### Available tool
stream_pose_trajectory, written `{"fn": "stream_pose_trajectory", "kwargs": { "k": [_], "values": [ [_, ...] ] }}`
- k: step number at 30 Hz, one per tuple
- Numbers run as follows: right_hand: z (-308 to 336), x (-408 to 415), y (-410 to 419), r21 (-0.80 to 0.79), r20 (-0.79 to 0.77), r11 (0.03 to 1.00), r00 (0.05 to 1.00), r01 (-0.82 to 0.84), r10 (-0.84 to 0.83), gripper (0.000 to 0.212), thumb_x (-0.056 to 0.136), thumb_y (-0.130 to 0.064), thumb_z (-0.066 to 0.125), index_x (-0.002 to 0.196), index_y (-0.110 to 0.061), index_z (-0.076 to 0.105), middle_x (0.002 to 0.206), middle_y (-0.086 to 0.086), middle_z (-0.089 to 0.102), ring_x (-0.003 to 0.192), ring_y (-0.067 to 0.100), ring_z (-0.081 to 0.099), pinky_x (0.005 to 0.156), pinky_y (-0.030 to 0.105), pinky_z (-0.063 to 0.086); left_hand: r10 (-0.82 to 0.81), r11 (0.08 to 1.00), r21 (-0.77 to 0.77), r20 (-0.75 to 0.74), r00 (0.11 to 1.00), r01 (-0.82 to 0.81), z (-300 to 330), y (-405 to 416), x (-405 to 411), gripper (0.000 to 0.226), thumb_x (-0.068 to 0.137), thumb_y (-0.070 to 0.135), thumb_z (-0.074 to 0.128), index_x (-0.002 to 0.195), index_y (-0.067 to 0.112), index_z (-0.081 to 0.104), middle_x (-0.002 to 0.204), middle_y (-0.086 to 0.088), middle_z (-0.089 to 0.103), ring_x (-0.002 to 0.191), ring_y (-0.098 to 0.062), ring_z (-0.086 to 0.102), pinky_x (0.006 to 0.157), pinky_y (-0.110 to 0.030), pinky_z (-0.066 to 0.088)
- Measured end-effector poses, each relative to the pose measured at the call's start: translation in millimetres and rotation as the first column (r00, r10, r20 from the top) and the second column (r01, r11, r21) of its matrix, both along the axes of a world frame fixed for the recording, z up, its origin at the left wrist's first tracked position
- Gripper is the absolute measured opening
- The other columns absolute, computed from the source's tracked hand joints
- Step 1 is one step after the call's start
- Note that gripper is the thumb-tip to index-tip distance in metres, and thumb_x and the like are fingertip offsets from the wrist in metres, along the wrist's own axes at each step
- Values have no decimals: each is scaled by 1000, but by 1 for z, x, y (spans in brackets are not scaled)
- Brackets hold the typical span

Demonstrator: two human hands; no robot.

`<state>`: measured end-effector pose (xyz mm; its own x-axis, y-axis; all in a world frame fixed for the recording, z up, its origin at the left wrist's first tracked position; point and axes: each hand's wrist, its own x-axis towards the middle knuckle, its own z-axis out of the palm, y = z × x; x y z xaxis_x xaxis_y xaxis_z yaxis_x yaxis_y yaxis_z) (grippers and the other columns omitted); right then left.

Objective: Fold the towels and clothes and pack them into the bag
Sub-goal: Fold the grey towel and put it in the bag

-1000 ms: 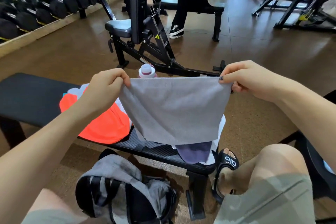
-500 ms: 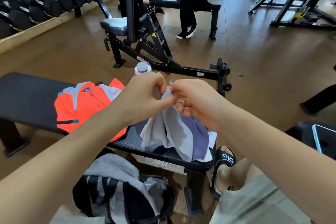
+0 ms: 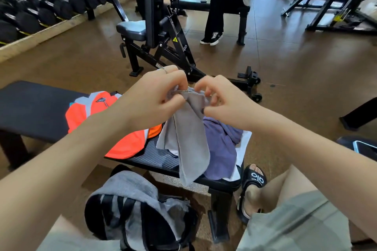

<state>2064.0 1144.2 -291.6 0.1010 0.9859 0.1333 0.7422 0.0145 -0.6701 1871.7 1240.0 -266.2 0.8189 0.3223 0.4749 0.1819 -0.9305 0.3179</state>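
A second ago I held the grey towel (image 3: 191, 138) spread wide between my hands; now I have brought its two top corners together, so it hangs doubled in one narrow strip. My left hand (image 3: 157, 100) pinches the gathered top edge, its grip closed on the cloth, a ring on one finger. My right hand (image 3: 224, 100) sits just beside it, fingers curled at the same edge; its grip touches the towel, though I cannot tell how firmly it clamps.

Nearest me, on the floor between my knees, lies one grey bag (image 3: 138, 210) with black straps, its mouth open. My right foot wears one black sandal (image 3: 254, 181) beside the worktop leg.

The towel's lower end dangles over the near edge of the black worktop (image 3: 34, 108). On the worktop I count three other pieces: one purple garment (image 3: 220, 149) right of the towel and partly behind it, one white cloth (image 3: 243, 144) under the purple one, and one orange and grey jacket (image 3: 95, 112) to the left, partly covered by my left forearm. My hands hide whatever sits just behind them.

Beyond stands one black exercise machine (image 3: 161, 43) with a grey seat. Further off, one person (image 3: 226, 2) in black trousers sits on a bench. Dumbbell racks (image 3: 40, 6) line the far left wall.
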Motion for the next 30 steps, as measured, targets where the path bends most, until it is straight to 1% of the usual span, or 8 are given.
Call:
{"fn": "stream_pose_trajectory", "kwargs": {
  "k": [8, 13, 15, 18, 21, 24, 28, 30],
  "values": [
    [-13, 24, 6, -64, 248, 997, 967, -38, 53, 16, 81, -22, 70, 96, -26, 66, 106, -1, 58, 102, 19, 53, 87, 28, 40, 3, 1000, 5, -16, 1000, -3, 2, 9, -14, 17, 80, 3, 48, 91, 9, 58, 86, -1, 50, 76, -21, 48, 66, -31, 39],
    [5, 31, -1, -53, 148, 998, 989, 23, -14, 13, 86, -23, 74, 78, -18, 65, 76, -9, 65, 67, 2, 55, 66, 24, 44, 75, 997, 35, -98, 992, -72, -9, 26, -27, 19, 87, 10, 47, 100, 13, 61, 93, 2, 52, 80, -18, 47, 69, -36, 42],
    [16, 33, -4, 30, 99, 999, 995, 31, -33, 16, 86, -23, 74, 76, -17, 64, 72, -7, 64, 63, 3, 51, 62, 20, 43, 149, 989, 26, -88, 985, -148, -17, 33, -32, 19, 90, 14, 48, 103, 16, 62, 93, 0, 55, 80, -20, 51, 71, -42, 47],
    [21, 30, -7, 189, 52, 980, 996, 66, -77, 18, 84, -15, 74, 73, -15, 60, 65, -9, 57, 58, 2, 47, 57, 14, 38, 220, 975, -43, 5, 975, -220, -28, 37, -34, 16, 92, 7, 53, 103, 13, 65, 91, -3, 59, 78, -17, 53, 74, -31, 47],
    [10, 23, -7, 132, 175, 991, 984, 9, -32, 19, 79, -11, 72, 71, -17, 56, 65, -9, 55, 61, 4, 46, 60, 22, 37, 222, 971, -85, -51, 974, -225, -40, 34, -32, 20, 89, 13, 51, 100, 15, 67, 90, -4, 62, 80, -21, 56, 74, -41, 48],
    [15, 31, -5, 213, 34, 965, 986, 151, -161, 15, 76, -9, 67, 70, -14, 54, 65, -4, 53, 59, 7, 41, 57, 20, 36, 200, 967, -167, 17, 980, -194, -39, 27, -27, 13, 96, 15, 54, 104, 16, 65, 93, -3, 63, 82, -24, 58, 73, -38, 47],
    [23, 37, -1, 90, 5, 985, 989, 147, -148, 18, 77, -13, 64, 75, -21, 48, 68, -8, 46, 56, 5, 36, 58, 25, 36, 139, 951, -292, 124, 982, -98, -21, 14, -15, 8, 100, 10, 56, 105, 16, 56, 92, -2, 63, 75, -39, 63, 72, -50, 54],
    [28, 37, -2, 4, -13, 999, 999, 51, -51, 24, 79, -14, 66, 95, -29, 55, 80, -8, 52, 63, 4, 45, 63, 28, 42, 134, 927, -370, 173, 976, -61, -14, 11, -12, 12, 98, 10, 59, 105, 16, 51, 94, -3, 61, 72, -43, 63, 70, -57, 53]
  ]
}}
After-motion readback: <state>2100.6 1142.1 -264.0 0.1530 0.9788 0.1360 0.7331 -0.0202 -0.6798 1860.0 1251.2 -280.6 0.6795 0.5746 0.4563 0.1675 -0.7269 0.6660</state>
